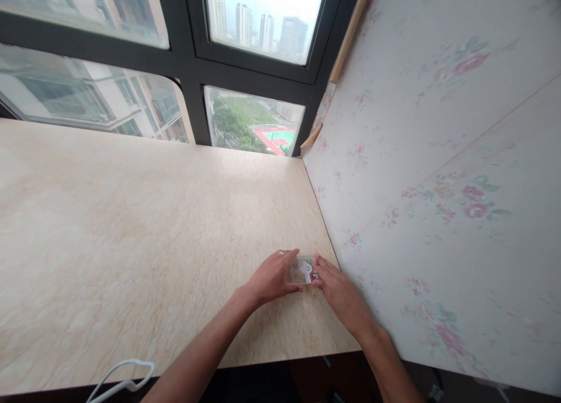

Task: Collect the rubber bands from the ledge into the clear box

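A small clear plastic box (pixel 301 270) lies on the marble sill, close to the papered wall. Through its lid some small items show, white, dark red and yellowish, too small to name. My left hand (pixel 277 275) grips the box's left end, with the thumb along the near edge and the fingers at the far edge. A ring sits on one finger. At the right end my right hand (pixel 331 277) closes on the box in the same way. Both hands cover the box's ends.
The beige marble sill (pixel 131 228) spreads left and back to a dark window frame (pixel 245 70). A wall with flowered paper (pixel 421 216) rises close on the right. A white cable (pixel 127 377) loops over the front edge at lower left.
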`<control>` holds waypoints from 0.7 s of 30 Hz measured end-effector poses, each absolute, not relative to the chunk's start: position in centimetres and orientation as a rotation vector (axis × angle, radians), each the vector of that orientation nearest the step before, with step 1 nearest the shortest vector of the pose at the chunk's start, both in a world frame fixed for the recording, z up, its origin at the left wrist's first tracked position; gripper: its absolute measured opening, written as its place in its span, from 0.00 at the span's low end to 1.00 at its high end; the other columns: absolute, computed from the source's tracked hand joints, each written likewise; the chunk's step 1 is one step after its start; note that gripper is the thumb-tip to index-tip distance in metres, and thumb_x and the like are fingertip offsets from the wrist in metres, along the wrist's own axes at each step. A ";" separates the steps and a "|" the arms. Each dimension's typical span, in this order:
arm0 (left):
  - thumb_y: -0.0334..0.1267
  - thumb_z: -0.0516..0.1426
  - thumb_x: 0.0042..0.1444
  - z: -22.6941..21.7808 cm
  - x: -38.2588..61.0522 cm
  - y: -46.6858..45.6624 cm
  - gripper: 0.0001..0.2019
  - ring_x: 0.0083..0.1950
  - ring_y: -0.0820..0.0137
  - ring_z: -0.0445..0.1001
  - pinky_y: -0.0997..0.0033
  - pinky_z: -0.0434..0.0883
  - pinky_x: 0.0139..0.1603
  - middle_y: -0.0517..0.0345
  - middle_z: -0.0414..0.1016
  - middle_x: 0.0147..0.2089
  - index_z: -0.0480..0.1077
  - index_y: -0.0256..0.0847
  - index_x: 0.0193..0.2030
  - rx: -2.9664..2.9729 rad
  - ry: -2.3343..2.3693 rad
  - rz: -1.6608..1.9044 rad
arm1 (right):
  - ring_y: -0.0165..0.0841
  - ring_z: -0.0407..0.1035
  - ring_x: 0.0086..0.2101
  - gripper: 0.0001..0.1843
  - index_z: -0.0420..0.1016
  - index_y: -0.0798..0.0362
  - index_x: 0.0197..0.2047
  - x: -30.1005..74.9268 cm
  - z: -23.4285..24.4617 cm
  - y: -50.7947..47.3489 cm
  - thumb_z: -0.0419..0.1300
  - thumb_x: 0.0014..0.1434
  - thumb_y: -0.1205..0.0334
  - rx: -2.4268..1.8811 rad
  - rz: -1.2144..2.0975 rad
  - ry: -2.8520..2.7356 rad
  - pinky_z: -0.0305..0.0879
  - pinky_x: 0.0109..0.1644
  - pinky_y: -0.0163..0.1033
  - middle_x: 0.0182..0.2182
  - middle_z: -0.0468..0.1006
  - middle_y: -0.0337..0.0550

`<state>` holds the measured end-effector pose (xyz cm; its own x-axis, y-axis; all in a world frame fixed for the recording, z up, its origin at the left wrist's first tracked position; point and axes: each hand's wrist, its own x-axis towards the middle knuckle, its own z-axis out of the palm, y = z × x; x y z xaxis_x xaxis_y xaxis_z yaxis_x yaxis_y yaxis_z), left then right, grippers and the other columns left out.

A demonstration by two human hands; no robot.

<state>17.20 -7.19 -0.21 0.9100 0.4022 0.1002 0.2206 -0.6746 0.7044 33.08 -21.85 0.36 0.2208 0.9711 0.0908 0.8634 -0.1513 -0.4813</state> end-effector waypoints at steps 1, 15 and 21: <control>0.48 0.64 0.45 -0.4 17.0 -7.0 0.41 0.58 0.57 0.64 0.58 0.64 0.57 0.44 0.65 0.59 0.53 0.38 0.64 2.314 0.433 0.326 | 0.36 0.53 0.61 0.24 0.61 0.47 0.62 33.0 0.6 -21.8 0.51 0.63 0.64 -2.078 0.391 -1.674 0.54 0.63 0.49 0.62 0.57 0.44; 0.49 0.63 0.47 -0.5 16.5 -6.6 0.39 0.55 0.60 0.67 0.59 0.65 0.55 0.49 0.64 0.59 0.52 0.44 0.64 2.261 0.381 0.333 | 0.34 0.47 0.63 0.29 0.52 0.42 0.66 33.0 0.4 -21.7 0.52 0.62 0.59 -2.010 0.587 -1.538 0.45 0.66 0.48 0.64 0.53 0.39; 0.46 0.62 0.49 -0.5 16.3 -6.8 0.37 0.56 0.60 0.66 0.59 0.65 0.55 0.48 0.62 0.60 0.52 0.44 0.64 2.263 0.347 0.333 | 0.35 0.47 0.63 0.29 0.51 0.41 0.66 32.9 0.5 -21.9 0.51 0.63 0.59 -1.990 0.563 -1.565 0.46 0.66 0.49 0.65 0.52 0.38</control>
<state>16.31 -6.84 -0.48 0.9277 0.3518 0.1253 0.1399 -0.6386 0.7567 32.93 -21.93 0.50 0.2376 0.9713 0.0058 0.7453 -0.1785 -0.6424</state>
